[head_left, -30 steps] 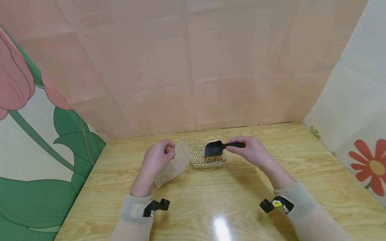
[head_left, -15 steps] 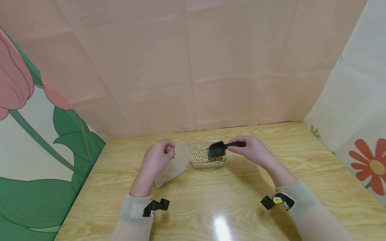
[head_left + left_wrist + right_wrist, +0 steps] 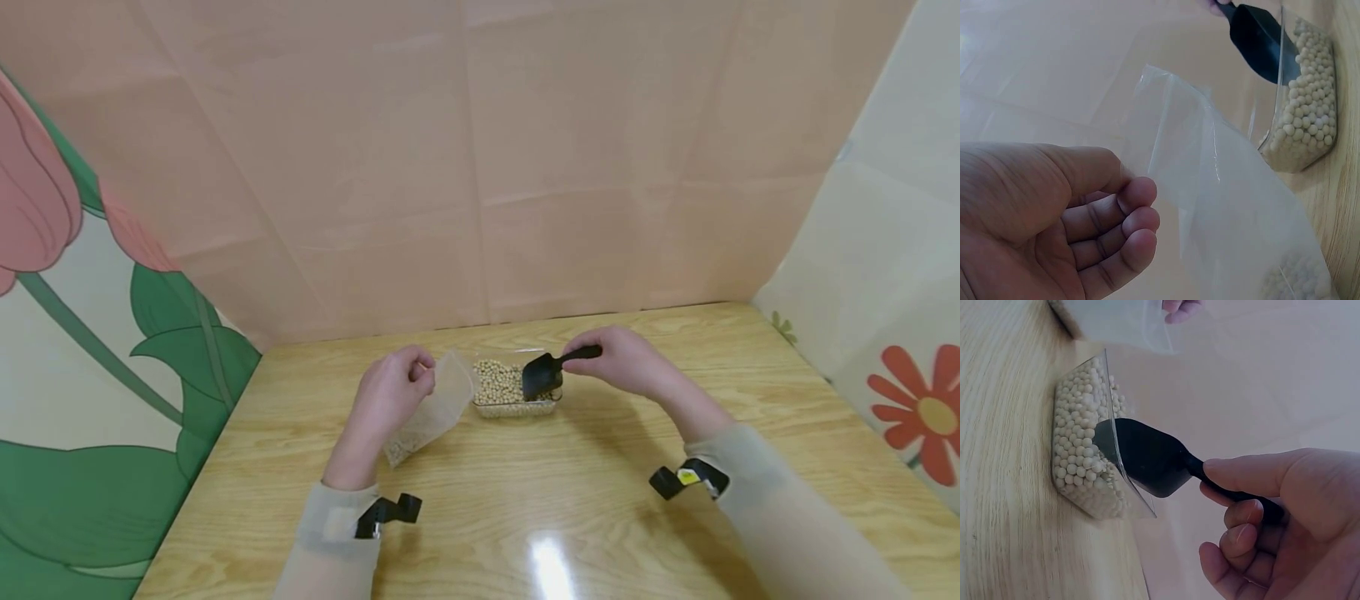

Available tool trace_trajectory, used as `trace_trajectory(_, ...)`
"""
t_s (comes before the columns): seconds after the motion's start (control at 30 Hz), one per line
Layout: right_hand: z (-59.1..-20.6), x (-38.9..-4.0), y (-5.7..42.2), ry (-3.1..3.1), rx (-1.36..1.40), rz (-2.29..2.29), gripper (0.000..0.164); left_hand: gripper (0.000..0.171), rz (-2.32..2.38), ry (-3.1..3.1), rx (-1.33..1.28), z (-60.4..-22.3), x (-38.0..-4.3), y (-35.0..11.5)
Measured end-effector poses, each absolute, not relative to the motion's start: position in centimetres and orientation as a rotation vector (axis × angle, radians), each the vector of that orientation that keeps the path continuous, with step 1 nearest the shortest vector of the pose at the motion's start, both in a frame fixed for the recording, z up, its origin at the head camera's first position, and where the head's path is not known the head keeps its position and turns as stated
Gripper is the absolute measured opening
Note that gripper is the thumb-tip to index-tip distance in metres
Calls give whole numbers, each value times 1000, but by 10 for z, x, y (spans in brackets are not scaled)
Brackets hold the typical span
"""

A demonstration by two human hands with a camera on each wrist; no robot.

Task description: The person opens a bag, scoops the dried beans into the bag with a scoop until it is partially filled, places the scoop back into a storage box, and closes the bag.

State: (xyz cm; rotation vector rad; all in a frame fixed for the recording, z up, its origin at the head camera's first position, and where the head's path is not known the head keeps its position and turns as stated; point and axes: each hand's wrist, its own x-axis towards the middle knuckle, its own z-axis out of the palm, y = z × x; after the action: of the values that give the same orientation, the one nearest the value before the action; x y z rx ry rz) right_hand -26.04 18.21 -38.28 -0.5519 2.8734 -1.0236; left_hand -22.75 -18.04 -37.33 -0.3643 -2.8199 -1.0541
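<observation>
My right hand (image 3: 626, 362) grips the handle of a black scoop (image 3: 1147, 456) between thumb and fingers. The scoop's tip dips into pale round beans (image 3: 1075, 444) that fill much of a clear rectangular container (image 3: 517, 410). My left hand (image 3: 393, 392) pinches the upper edge of a translucent plastic bag (image 3: 1235, 181) between thumb and forefinger, its other fingers curled. The bag stands just left of the container, its mouth towards it. Some beans (image 3: 1297, 278) lie at the bag's bottom.
The things stand on a wood-grain table (image 3: 480, 517). A pinkish cloth backdrop (image 3: 472, 167) rises behind its far edge. A wall with painted flowers (image 3: 933, 417) is on the right, and another with large tulips and leaves (image 3: 172, 317) on the left.
The scoop has shifted right over the container and tipped steeper, its blade now down in the beans. My right hand has risen slightly. My left hand and the bag stay put.
</observation>
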Motion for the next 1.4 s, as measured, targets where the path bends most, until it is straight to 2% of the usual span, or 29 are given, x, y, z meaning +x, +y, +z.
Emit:
trace_trajectory(0.37,-388,-262,173,2784,-506,-1060,26,12,-1044,-2820,-363,-374,-228,-181)
trace_trajectory(0.8,-419,-265,163,2726,-449,-1248,26,12,-1036,-2836,-329,-372,-228,-180)
trace_trajectory(1.4,-447,-260,155,2652,-246,-1389,43,12,-1048,-2829,-345,-374,-228,-180)
